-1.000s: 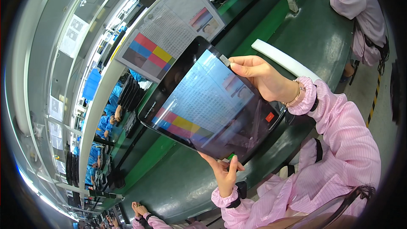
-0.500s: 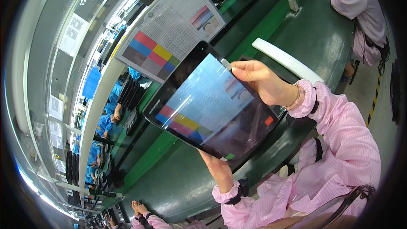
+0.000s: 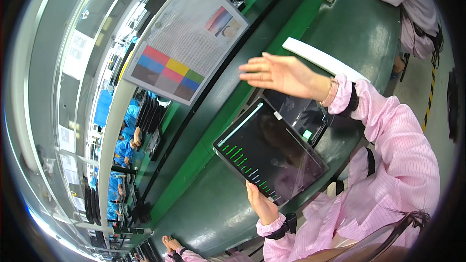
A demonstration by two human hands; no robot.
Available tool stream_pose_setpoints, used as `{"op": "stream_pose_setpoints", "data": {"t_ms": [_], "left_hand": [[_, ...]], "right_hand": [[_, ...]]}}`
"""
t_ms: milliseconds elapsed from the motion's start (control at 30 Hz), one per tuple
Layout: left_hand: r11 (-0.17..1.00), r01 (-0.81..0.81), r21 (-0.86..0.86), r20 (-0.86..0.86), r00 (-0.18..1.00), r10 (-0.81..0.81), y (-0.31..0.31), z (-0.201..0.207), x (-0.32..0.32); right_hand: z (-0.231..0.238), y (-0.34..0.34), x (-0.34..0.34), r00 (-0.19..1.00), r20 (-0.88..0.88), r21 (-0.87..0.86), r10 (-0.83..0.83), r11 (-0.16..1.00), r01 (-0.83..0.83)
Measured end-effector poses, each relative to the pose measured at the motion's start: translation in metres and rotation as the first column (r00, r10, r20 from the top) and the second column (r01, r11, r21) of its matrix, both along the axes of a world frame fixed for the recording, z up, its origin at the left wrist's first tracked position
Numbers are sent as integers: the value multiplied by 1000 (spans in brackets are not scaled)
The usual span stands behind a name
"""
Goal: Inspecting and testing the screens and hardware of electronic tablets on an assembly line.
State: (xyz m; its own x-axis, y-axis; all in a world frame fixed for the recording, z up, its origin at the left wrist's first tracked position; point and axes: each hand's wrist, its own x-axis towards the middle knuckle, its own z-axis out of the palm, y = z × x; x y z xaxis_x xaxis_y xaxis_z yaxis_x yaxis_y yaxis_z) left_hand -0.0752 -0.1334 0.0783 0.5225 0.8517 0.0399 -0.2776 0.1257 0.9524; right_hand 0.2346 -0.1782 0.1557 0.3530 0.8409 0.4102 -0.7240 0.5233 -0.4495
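A black tablet (image 3: 274, 153) lies tilted low over the bench, its dark screen showing rows of short green lines and a pale bar along one edge. My left hand (image 3: 262, 204) holds it by the near left edge, thumb on the front and the other fingers hidden beneath. My right hand (image 3: 286, 75) is off the tablet, fingers stretched out together, holding nothing. Under that hand lies a second dark device (image 3: 296, 104) with a glossy screen and a small lit green patch, partly covered by the hand and the tablet.
A framed chart (image 3: 187, 43) with printed text and colour blocks stands beyond the tablet. A long white foam strip (image 3: 323, 59) rests on the green bench (image 3: 204, 213). One person in pink (image 3: 407, 5) sits at the far right; co-workers in blue (image 3: 124, 148) line the left.
The tablet has come down from in front of the chart toward the bench, and its screen now shows green lines. My right hand has let go of its edge and opened.
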Motion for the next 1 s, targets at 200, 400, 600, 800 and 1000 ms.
{"op": "stream_pose_setpoints", "data": {"t_ms": [200,400,600,800,1000], "left_hand": [[984,19,-177,-40,999,-26,34,-13,-10],[969,14,-245,-86,996,-36,74,-36,-15],[955,-3,-296,-177,983,-52,91,-40,-7],[965,-182,186,-301,925,233,79,-26,24],[864,91,495,-325,942,88,45,25,45]], "right_hand": [[-11,-68,42,842,484,-260,-238,880,398],[-58,-108,62,752,653,-517,-92,672,531],[-74,-107,61,681,732,-549,36,622,558],[-130,-89,66,-9,975,-118,223,549,828],[-90,-79,52,475,782,-621,403,455,638]]}}
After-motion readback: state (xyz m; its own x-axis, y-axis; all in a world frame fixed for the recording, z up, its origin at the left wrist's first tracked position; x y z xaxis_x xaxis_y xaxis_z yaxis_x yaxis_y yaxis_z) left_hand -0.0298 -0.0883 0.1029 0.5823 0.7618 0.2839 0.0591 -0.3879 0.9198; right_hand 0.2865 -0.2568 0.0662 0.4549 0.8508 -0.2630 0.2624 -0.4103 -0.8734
